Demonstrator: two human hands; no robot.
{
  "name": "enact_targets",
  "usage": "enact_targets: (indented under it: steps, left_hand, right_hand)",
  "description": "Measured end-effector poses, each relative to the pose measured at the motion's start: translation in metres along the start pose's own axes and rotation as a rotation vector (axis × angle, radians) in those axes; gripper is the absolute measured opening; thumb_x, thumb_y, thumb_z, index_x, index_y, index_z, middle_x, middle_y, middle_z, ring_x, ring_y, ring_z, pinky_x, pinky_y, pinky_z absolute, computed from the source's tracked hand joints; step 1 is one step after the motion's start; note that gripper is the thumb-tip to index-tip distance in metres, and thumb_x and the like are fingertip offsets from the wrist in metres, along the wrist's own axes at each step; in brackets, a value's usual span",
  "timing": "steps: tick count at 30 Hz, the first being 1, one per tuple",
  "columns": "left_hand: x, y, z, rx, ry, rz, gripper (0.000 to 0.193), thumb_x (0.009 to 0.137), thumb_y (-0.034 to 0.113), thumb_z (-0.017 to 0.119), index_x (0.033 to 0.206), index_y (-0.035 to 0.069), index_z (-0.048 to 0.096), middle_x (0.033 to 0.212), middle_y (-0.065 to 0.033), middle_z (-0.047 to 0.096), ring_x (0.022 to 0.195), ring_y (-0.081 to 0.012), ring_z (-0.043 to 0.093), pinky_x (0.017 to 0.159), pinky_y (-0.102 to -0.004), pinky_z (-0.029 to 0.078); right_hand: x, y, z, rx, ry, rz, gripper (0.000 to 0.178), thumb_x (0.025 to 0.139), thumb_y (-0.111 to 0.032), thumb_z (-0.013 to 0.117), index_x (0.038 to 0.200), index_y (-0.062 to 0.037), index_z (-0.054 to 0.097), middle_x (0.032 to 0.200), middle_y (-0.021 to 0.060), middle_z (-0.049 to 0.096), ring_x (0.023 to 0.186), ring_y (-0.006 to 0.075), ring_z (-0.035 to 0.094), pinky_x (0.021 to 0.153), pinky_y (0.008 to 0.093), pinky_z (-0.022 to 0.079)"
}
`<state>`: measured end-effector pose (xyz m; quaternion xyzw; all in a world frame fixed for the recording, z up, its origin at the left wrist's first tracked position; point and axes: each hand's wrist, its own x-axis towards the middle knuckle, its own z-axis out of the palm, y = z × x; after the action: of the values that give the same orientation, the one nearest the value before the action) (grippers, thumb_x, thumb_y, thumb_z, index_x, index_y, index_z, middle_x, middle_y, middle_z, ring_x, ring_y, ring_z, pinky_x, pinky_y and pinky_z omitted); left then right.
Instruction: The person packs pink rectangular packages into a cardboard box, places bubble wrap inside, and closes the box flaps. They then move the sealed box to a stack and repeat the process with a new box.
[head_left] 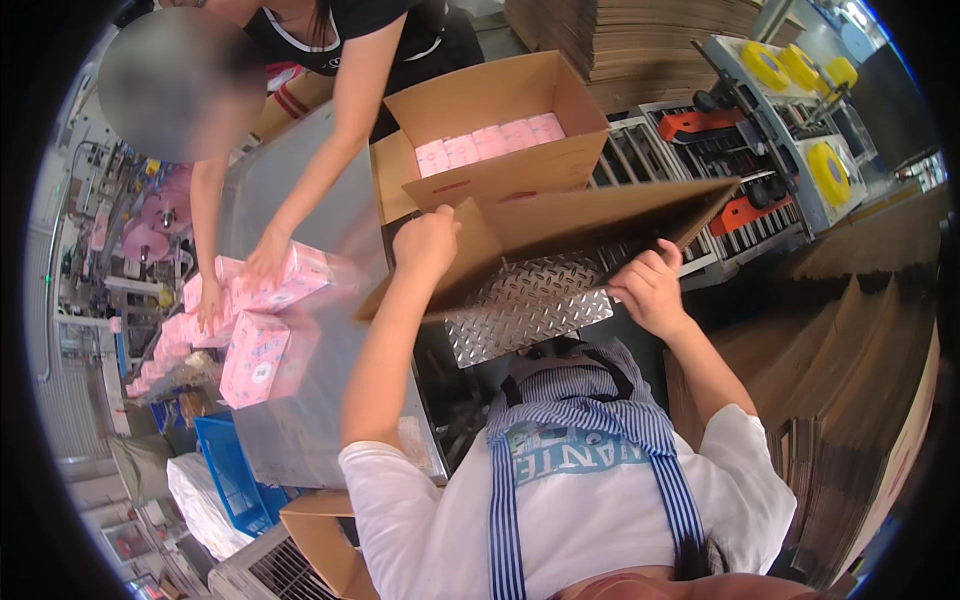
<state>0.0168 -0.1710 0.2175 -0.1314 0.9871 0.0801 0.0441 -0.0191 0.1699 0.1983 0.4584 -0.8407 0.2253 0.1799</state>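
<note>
My left hand (427, 242) is closed on the upper left edge of an empty-looking brown cardboard box (570, 222), with the thumb and fingers at a flap. My right hand (650, 288) grips the same box at its right side, fingers curled over the edge. The box is tilted and partly unfolded; its far side and underside are hidden. Below it shows a silver diamond-patterned metal plate (530, 325). Just beyond stands an open carton (510, 183) with a row of pink packs (490, 145) inside.
On the left, a co-worker's hands (268, 258) press on pink packs (258, 350) on a steel table (340, 410). A roller conveyor (640, 150) and a taping machine with yellow tape rolls (828, 172) stand right. Flattened cardboard (870, 390) is stacked at right, a blue crate (235, 485) lower left.
</note>
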Motion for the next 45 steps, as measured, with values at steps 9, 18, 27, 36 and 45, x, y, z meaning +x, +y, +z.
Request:
enact_targets:
  steps: [9,18,27,36,45]
  left_hand:
    - [-0.032,-0.030,0.057,-0.873,0.659,-0.308,0.022,0.073,0.004,0.060,0.094,0.003,0.054,0.081,-0.0118,0.053,0.071,-0.0272,0.051,0.067,-0.0368,0.044]
    - [0.014,0.078,0.168,-0.427,0.367,0.026,0.005,0.075,0.007,0.058,0.080,0.007,0.059,0.092,-0.0085,0.057,0.086,-0.0310,0.055,0.075,-0.0413,0.044]
    - [-0.001,-0.024,0.118,-0.798,-0.534,0.286,0.036,0.093,0.033,0.053,0.121,0.011,0.061,0.138,-0.0112,0.047,0.125,-0.0278,0.045,0.105,-0.0364,0.034]
    - [-0.048,0.050,0.133,-0.112,0.186,0.381,0.030,0.078,0.034,0.065,0.103,0.016,0.068,0.124,-0.0052,0.054,0.109,-0.0255,0.050,0.092,-0.0427,0.038]
    - [-0.065,0.013,0.147,0.118,0.129,-0.266,0.072,0.089,0.038,0.049,0.147,0.005,0.021,0.155,-0.0129,0.015,0.143,-0.0301,0.013,0.110,-0.0582,0.012]
  right_hand:
    - [-0.007,0.125,-0.114,0.531,-0.202,0.865,0.032,0.091,-0.027,0.058,0.076,0.0014,0.061,0.064,0.0069,0.058,0.063,0.0105,0.055,0.057,0.0291,0.042]
    - [-0.004,0.104,0.007,0.377,-1.108,0.223,0.073,0.085,-0.056,0.055,0.120,0.0080,0.049,0.120,0.0243,0.050,0.117,0.0363,0.045,0.101,0.0425,0.034]
    - [0.040,0.107,0.040,0.173,-0.891,0.227,0.051,0.073,-0.048,0.071,0.103,-0.0078,0.060,0.089,0.0095,0.066,0.091,0.0266,0.061,0.083,0.0395,0.044]
    - [0.103,0.132,0.051,-0.061,0.161,0.154,0.009,0.081,-0.012,0.062,0.090,-0.0093,0.063,0.090,0.0067,0.064,0.090,0.0242,0.060,0.100,0.0472,0.035]
    - [0.012,0.155,0.057,0.420,0.204,0.867,0.019,0.086,-0.019,0.060,0.072,-0.0061,0.064,0.079,0.0109,0.066,0.075,0.0258,0.062,0.082,0.0337,0.048]
